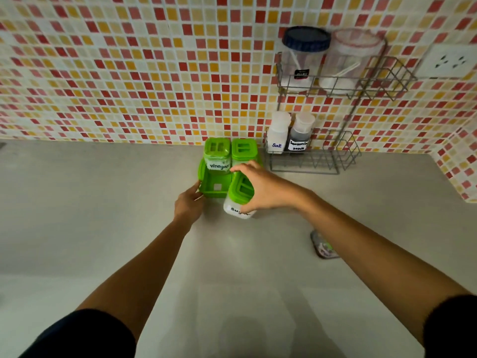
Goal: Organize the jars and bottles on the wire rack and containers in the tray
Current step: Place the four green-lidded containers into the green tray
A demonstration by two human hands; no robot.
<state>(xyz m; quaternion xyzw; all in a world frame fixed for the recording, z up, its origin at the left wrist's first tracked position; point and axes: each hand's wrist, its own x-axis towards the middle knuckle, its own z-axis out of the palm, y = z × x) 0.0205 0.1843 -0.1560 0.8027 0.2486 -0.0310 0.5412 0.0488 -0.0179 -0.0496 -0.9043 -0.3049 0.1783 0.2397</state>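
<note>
Head view: the right hand (260,188) has its fingers wrapped around a green-lidded container (238,198) labelled "Sugar", tilted at the front right edge of the green tray (210,186). The left hand (189,202) touches the tray's front left corner, fingers pressed together. A container (216,157) marked "vinegar" stands in the tray's back left slot. Wide bare worktop (103,202) lies to the left. The wire rack (322,156) holds bottles reading "Salt" (277,134) and "Seasoning sauce" (299,136).
</note>
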